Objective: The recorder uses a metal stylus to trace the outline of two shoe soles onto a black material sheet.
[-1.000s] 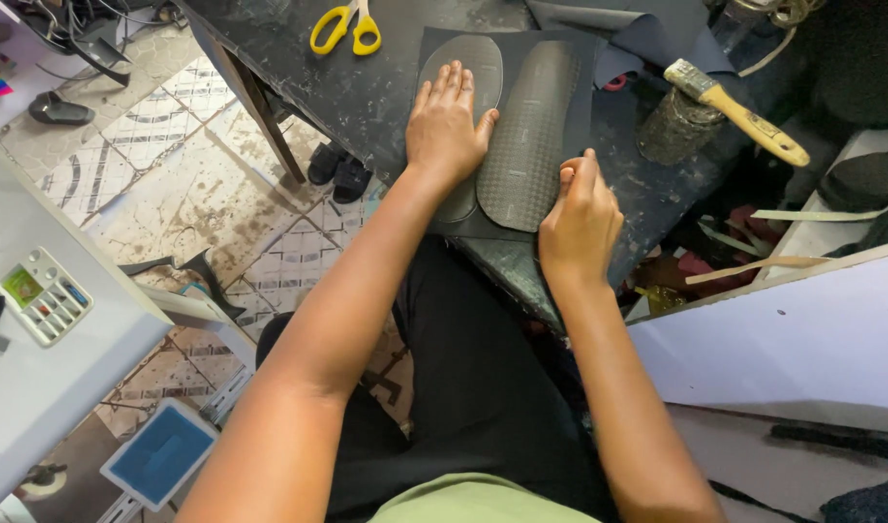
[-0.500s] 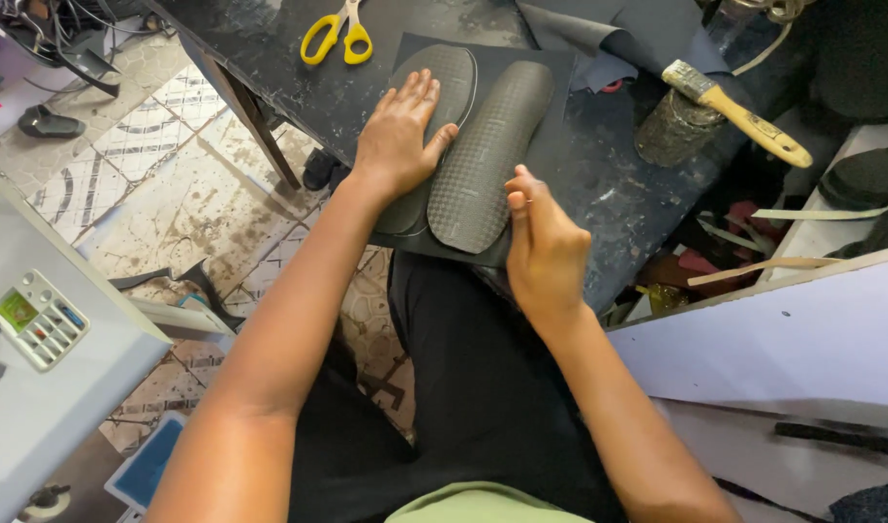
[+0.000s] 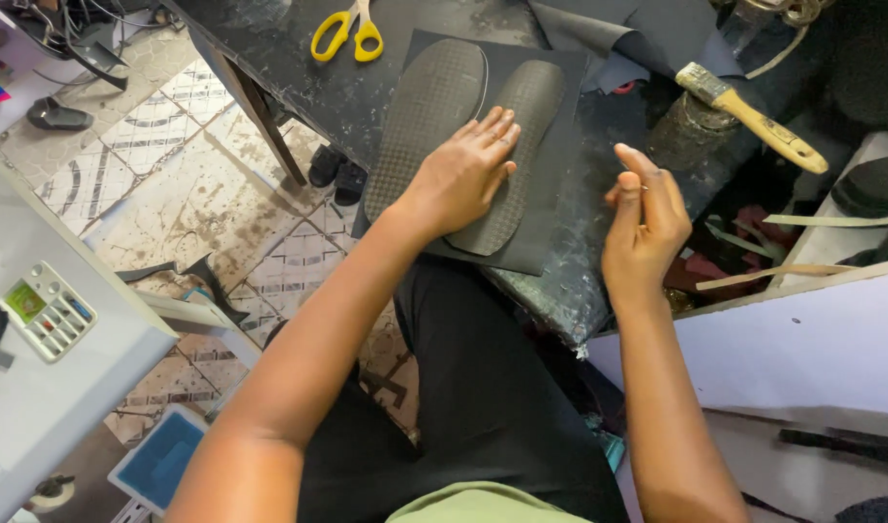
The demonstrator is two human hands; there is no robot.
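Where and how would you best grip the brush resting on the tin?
Probably by the yellow handle of the brush, coming from the right: it juts free past the tin, while the bristle end sits over the tin. The right hand is nearest.

Scissors (image 3: 348, 31) — tips cut off.

Dark, scuffed and stained worktable (image 3: 299, 58) with a thin metal leg at its left edge. Lying on it: yellow-handled scissors (image 3: 347, 34) at the far left; a flat black rubber sheet (image 3: 560, 145) at centre, its near edge overhanging the table; folded dark grey sheet material (image 3: 647, 34) at the far right, near a round dark tin (image 3: 681, 145).
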